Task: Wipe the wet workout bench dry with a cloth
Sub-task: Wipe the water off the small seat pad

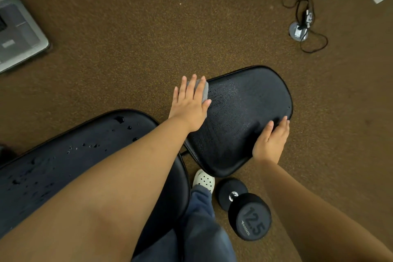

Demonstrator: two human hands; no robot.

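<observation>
While the left hand [189, 106] lies flat with straight, spread fingers on the grey cloth [203, 89], it presses this cloth onto the far left edge of the seat pad [251, 112] of the workout bench [221, 155]. The right hand [271, 142] rests with nearly straight fingers on the near right edge of the same pad and holds nothing; it seems to steady it. Fine wet streaks [223, 95] lie just right of the cloth, between the two hands, so I judge the next stroke should go rightward, across the pad's long axis, which runs away from the person. Bigger drops [93, 145] sit on the back pad [63, 166], lower left, nearer to the left hand.
</observation>
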